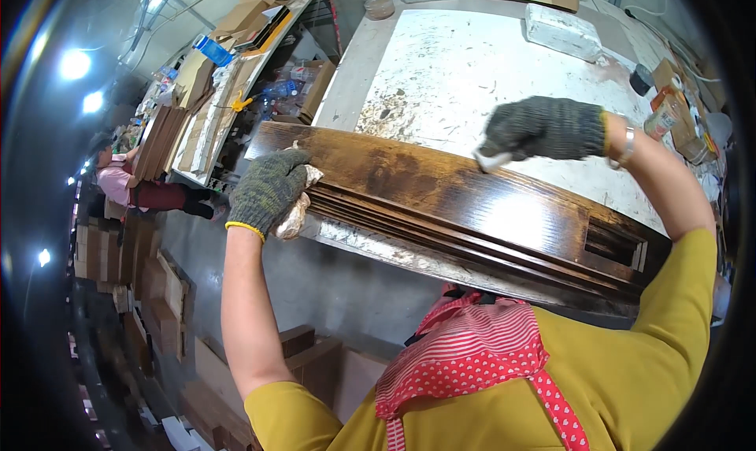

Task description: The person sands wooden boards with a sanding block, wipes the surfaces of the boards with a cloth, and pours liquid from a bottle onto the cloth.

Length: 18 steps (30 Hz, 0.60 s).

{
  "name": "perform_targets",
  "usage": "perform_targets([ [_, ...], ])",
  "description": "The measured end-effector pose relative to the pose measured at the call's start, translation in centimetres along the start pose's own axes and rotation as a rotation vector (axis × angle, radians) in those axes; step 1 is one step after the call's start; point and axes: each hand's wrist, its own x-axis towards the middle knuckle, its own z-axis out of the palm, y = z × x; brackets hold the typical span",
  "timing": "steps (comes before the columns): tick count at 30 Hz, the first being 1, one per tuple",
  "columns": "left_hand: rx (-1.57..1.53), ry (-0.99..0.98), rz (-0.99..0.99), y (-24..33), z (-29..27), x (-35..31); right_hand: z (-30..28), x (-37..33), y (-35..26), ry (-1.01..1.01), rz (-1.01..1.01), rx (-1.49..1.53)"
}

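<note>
A stack of long, glossy dark-brown wooden boards (394,167) lies along the near edge of the worktable. The top board has lighter, worn-looking patches and a rectangular cutout close to its right end. My left hand (269,185), in a grey knit glove, is closed round a crumpled, stained cloth (293,219) at the boards' near edge, towards their left end. Over the top board's far edge, my gloved right hand (547,128) grips a small whitish pad-like piece (494,163). Its lower edge meets the board or hovers just above; I cannot tell which.
Brown smears mark the white tabletop (449,65). A wrapped white block (561,32) sits at the back right, near a dark jar (641,79) and a spray can (661,122). At the left, a person (130,179) stands by another loaded bench (201,128). Cardboard pieces (323,364) are below.
</note>
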Motion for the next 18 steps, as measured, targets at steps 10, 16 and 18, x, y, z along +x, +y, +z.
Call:
perform_targets([
  [10, 0.048, -0.024, 0.022, 0.9, -0.6, 0.5, 1.1, 4.4, 0.7, 0.127, 0.050, 0.123],
  [16, 0.003, -0.005, 0.057, 0.1, -0.3, 0.5, 1.5, -3.3, -0.6, 0.170, 0.150, 0.092],
  [18, 0.050, 0.032, 0.076, -0.1, 0.1, 0.5, 1.2, -7.7, -1.2, 0.200, 0.113, -0.012],
])
